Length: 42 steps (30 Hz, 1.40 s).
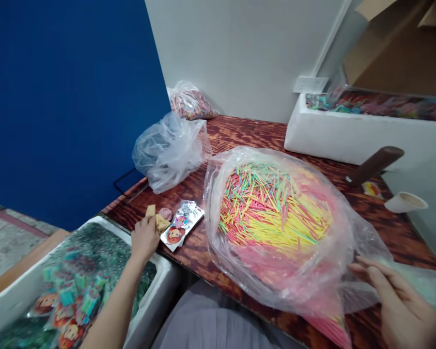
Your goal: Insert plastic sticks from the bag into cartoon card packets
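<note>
My left hand (145,235) is at the table's front edge, fingers bent down and closed against small beige, soft-looking pieces (162,223); what is under the fingertips is hidden. A pinkish round piece (166,214) lies beside them. Just right of these lie silver packets (181,225) printed with a red-haired cartoon face. A big clear plastic bag (212,232), its mouth spread wide, is full of thin pink, yellow and green sticks (276,208). My right hand (399,295) is at the bag's right side, fingers stretched out and touching the loose film.
A white foam box (141,305) with filled packets stands low at left. Behind are a crumpled clear bag (170,150) and a filled bag (191,102). At right are another foam box (349,135), a cardboard box (396,53), a brown cylinder (376,165) and a tipped paper cup (405,202).
</note>
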Each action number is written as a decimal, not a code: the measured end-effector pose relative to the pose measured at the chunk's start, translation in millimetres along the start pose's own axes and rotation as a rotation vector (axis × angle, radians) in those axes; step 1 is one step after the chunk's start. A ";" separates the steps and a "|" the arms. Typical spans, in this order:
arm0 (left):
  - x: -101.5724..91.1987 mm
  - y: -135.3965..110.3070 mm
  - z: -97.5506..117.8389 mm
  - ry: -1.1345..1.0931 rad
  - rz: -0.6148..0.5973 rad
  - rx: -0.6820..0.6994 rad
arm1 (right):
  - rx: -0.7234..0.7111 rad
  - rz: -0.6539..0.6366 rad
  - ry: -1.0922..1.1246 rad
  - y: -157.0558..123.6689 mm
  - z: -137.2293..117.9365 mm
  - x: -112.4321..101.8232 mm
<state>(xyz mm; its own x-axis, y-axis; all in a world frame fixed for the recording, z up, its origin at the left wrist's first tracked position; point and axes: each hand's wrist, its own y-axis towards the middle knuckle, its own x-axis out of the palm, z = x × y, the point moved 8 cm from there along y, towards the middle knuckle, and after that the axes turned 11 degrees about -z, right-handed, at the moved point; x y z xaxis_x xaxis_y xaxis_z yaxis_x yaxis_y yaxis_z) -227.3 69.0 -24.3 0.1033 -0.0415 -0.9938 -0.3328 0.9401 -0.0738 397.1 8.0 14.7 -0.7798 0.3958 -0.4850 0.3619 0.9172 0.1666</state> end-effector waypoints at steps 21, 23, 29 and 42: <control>-40.7 -39.9 90.2 -0.276 0.190 0.447 | -0.663 -0.373 -0.579 -112.8 -108.9 138.3; -25.7 -65.4 116.2 -0.459 0.174 0.509 | -0.652 -0.297 -0.562 -110.7 -100.3 132.1; 54.1 -112.0 192.6 -0.773 -0.115 0.525 | -0.287 0.211 -0.299 -81.4 -46.3 83.4; 73.7 -100.5 241.5 -0.530 -0.005 0.626 | -0.191 0.375 -0.324 -41.6 -32.4 93.2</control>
<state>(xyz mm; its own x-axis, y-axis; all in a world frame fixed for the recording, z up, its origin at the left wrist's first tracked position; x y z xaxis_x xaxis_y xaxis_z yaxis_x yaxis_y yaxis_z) 40.1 53.2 -69.9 0.5845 -0.0282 -0.8109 0.2379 0.9614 0.1380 292.8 8.3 -9.7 -0.4061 0.6917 -0.5972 0.4627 0.7192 0.5183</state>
